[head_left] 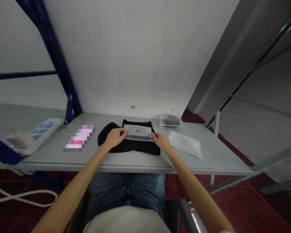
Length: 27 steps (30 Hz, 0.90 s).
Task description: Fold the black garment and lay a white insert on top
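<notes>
A folded piece of black fabric (135, 146) lies flat on the grey table in front of me, perhaps a garment. On top of it rests a pale rectangular card or flat packet (138, 132) with a round dark mark in its middle. My left hand (114, 137) pinches the left end of this piece between thumb and fingers. At the opposite end, my right hand (161, 140) grips the right edge the same way. Some of the fabric's left part is hidden under my left hand and wrist.
To the right lies a flat whitish plastic bag (185, 143). Behind it sit clear-wrapped packages with dark contents (169, 121). A blurred-out pink item (79, 138) and a white power strip-like device (42, 129) are at left. Blue metal posts (55, 58) rise at left.
</notes>
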Tool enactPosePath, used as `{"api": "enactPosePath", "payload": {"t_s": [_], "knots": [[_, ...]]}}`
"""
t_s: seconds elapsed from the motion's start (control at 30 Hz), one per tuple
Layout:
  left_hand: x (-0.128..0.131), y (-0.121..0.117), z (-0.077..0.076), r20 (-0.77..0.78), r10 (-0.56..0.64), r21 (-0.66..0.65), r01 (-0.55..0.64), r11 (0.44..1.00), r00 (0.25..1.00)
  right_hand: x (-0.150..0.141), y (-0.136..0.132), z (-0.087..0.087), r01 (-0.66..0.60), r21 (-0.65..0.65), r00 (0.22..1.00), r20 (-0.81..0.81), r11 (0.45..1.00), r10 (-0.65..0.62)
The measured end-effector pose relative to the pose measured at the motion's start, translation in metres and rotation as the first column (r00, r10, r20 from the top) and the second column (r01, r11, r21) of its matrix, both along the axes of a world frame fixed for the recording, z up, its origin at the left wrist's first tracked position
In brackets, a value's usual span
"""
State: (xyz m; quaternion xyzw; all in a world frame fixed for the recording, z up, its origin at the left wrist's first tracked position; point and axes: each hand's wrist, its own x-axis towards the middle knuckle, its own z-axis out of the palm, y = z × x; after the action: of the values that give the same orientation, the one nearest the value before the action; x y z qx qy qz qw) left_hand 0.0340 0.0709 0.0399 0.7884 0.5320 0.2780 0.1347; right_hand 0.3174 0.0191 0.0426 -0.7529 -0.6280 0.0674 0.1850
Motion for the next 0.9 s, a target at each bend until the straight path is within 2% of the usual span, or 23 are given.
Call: {"api": "enactPosePath", "payload": {"t_s": [0.1,0.23,0.43,0.5,0.57,0.63,0.7,0.8,0.9], "knots": [[0.002,0.004,-0.004,0.074,-0.012,0.023,0.01,1.0,0.997,-0.003,0.009,-0.002,0.003,-0.002,1.0,-0.013,1.0,-0.003],[0.002,0.004,-0.005,0.203,0.072,-0.031,-0.067,0.997,0.977,-0.007,0.014,-0.003,0.039,0.03,0.999,-0.006,0.999,-0.039],[0.004,0.008,-0.007,0.21,0.211,-0.091,-0.195,0.976,0.955,-0.019,0.014,-0.006,0.078,0.084,0.996,0.036,0.993,-0.081],[0.005,0.002,-0.007,0.165,0.24,-0.032,-0.238,0.971,0.957,-0.024,0.009,-0.008,0.085,0.124,0.994,0.055,0.989,-0.092],[0.005,-0.011,-0.007,0.078,0.249,0.134,-0.257,0.957,0.965,-0.027,0.001,-0.009,0.068,0.227,0.994,0.071,0.972,-0.086],[0.004,-0.028,-0.006,-0.026,0.192,0.33,-0.173,0.928,0.981,-0.031,-0.012,-0.011,-0.033,0.366,0.996,0.086,0.93,0.001],[0.002,-0.046,-0.006,-0.116,0.047,0.42,0.006,0.907,0.992,-0.034,-0.029,-0.013,-0.218,0.456,0.976,0.107,0.863,0.19],[-0.002,-0.066,-0.013,-0.19,-0.136,0.422,0.206,0.883,0.972,-0.038,-0.051,-0.018,-0.469,0.459,0.875,0.122,0.755,0.469],[-0.005,-0.074,-0.023,-0.214,-0.224,0.378,0.292,0.878,0.951,-0.039,-0.063,-0.025,-0.571,0.406,0.803,0.097,0.714,0.588]]}}
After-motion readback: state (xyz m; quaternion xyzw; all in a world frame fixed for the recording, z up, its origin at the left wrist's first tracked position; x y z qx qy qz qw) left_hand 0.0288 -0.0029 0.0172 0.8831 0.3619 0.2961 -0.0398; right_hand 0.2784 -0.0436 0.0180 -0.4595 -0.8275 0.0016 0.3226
